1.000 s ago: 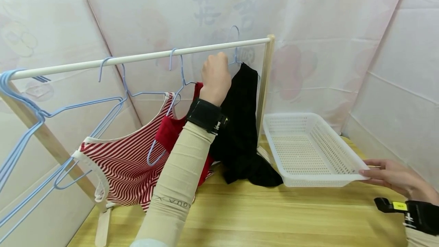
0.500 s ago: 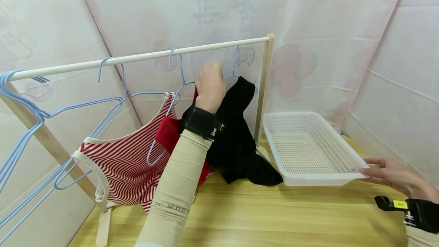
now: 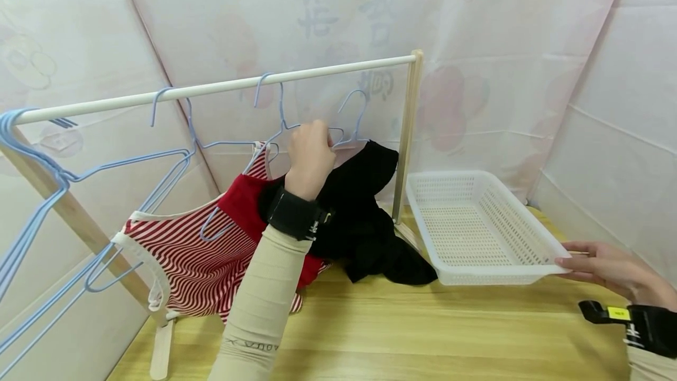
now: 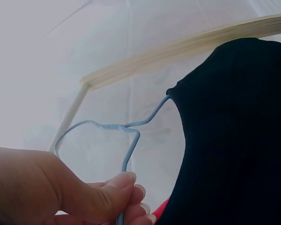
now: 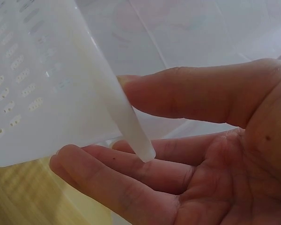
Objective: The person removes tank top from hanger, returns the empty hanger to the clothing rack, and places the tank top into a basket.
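My left hand (image 3: 311,154) pinches one arm of a light-blue wire hanger (image 4: 131,152) between thumb and fingertips. A black garment (image 3: 346,210) hangs from that hanger, its lower part bunched on the table. The hanger's hook is off the rack, below the white rail (image 3: 338,69). At the far right my right hand (image 3: 608,269) grips the near right corner of a white perforated plastic basket (image 3: 489,275). In the right wrist view, the thumb presses the basket's rim (image 5: 114,101) while the fingers lie under it. No contents show in the basket.
A red garment (image 3: 240,196) and a red-striped top (image 3: 185,251) hang left of the black one. Several bare blue hangers (image 3: 37,157) cluster at the rail's left end. A wooden post (image 3: 407,134) stands between rail end and basket.
My left hand has moved down and slightly left with the hanger, whose hook has dropped from above the rail to below it. The black garment sank and bunched; my right hand stayed at the basket.
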Motion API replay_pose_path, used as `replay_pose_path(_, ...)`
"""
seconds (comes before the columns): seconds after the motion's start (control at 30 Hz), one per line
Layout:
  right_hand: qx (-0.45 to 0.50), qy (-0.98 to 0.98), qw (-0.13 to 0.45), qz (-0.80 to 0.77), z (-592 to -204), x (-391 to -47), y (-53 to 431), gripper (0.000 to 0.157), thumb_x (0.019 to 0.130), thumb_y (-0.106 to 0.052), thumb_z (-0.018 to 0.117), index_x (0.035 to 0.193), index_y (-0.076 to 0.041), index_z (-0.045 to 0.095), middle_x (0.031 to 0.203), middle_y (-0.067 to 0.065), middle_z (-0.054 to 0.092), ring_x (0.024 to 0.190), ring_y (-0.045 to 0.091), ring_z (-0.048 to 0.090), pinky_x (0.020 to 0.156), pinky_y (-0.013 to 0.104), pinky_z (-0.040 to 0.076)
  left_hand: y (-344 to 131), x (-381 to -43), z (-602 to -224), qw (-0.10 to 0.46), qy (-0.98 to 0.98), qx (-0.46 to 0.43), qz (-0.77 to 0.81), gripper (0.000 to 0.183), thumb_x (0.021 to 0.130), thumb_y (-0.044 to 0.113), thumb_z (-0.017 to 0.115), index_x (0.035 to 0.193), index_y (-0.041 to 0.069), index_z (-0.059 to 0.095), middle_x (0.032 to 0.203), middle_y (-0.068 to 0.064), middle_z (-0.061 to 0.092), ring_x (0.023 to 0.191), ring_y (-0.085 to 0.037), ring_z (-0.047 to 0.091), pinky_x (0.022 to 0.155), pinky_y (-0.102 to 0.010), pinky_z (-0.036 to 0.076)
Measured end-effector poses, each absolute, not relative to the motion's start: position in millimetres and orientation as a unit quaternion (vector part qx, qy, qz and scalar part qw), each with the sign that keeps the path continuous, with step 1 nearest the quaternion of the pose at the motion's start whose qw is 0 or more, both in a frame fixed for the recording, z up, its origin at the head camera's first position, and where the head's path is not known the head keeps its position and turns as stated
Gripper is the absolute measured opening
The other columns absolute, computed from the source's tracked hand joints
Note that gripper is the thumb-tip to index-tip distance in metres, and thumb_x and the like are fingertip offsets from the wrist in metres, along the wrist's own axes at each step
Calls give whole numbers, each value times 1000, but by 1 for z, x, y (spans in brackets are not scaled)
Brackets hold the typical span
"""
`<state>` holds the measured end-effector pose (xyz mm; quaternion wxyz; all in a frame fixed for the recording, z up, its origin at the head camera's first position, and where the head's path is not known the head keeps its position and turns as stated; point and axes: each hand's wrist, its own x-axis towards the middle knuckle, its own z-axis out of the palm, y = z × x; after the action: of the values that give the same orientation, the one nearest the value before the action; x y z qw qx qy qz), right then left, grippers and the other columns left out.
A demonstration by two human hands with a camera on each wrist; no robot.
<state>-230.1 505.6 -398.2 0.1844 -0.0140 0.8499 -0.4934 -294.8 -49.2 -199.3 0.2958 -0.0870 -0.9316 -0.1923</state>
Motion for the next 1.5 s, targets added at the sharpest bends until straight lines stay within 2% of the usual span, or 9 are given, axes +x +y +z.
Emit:
replay_pose_path(0.17,-18,850,182,-493,-395,-229,504,83,107,-14,55,147,30,-2,111,-7,70,100,7,73,93,37,60,-58,-284,-205,286,-925,-117,-221,17,89,0,65,79,2,78,86,-14,78,85,-33,69,80,-45,56)
replay_pose_path(0.4,-23,850,180,-495,-395,-230,504,81,107,-12,54,146,31,-1,110,-7,70,99,7,74,92,36,60,-68,-268,-214,279,-915,-120,-265,12,90,4,72,96,1,82,99,-16,79,97,-36,69,97,-51,56)
replay_pose_path(0.67,-16,847,189,-497,-397,-232,504,83,107,-14,55,147,30,-2,111,-7,69,100,6,73,94,38,60,-78,-247,-229,287,-913,-79,-280,16,96,11,70,104,4,81,104,-17,79,103,-38,68,99,-53,54)
replay_pose_path(0.83,-21,847,189,-497,-397,-232,505,84,107,-14,55,147,31,-3,111,-7,69,100,7,73,94,38,60,-85,-233,-237,290,-905,-70,-304,14,95,8,71,103,2,81,105,-18,78,103,-38,68,96,-53,58)
replay_pose_path(1.2,-2,851,185,-491,-392,-229,500,85,106,-15,56,148,29,-3,112,-3,70,100,7,73,95,38,59,-90,-215,-250,297,-891,-128,-317,8,88,1,75,91,3,82,86,-13,79,83,-30,70,78,-47,59)
replay_pose_path(1.5,-12,852,184,-490,-391,-229,499,81,107,-13,54,147,31,-2,112,-5,69,99,5,73,93,36,60,-91,-211,-260,278,-891,-152,-327,10,88,1,74,87,6,82,80,-10,78,79,-27,69,76,-45,57)
